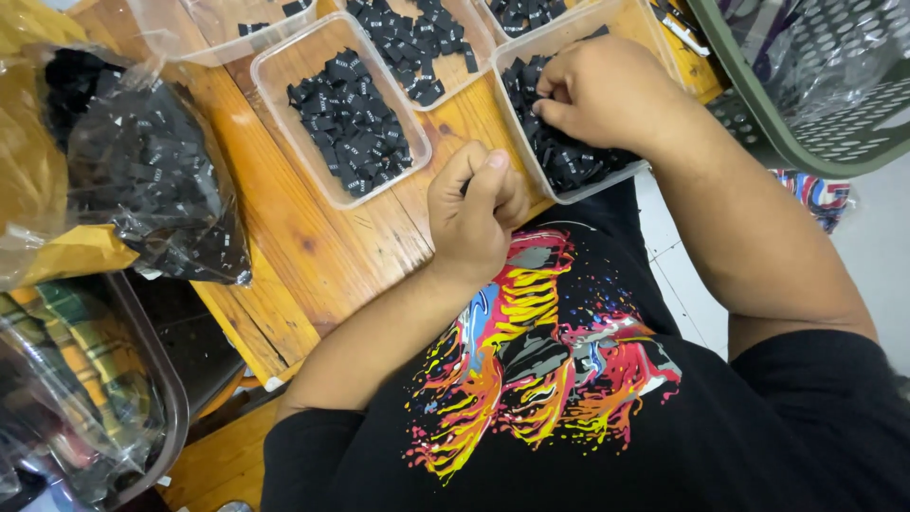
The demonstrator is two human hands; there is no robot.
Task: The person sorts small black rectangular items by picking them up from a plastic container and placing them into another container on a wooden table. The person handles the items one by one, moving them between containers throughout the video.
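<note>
Head view. Your right hand (592,90) is inside the clear plastic tray (633,21) at the near edge of the bench (284,228). Its fingers are curled down into the heap of small black labels (569,161) that fills the tray. The grip is closed around some of those labels, with the fingertips buried among them; how many are pinched cannot be told.

Your left hand (474,213) rests on the bench edge just beside that tray, on its left. The fingers are folded into a loose fist and the thumb is pressed over the top. A thin dark sliver shows between thumb and fingers; whether it is a label cannot be told.

Beyond your left hand, slightly left, sits a second clear tray (284,71) holding more black labels. A third tray (479,43) lies beyond the gap between your two hands, also with labels in it.

Well to the left of your left hand lies a clear plastic bag (142,161) stuffed with black labels.

To the right of your right hand stands a green perforated basket (806,133).
</note>
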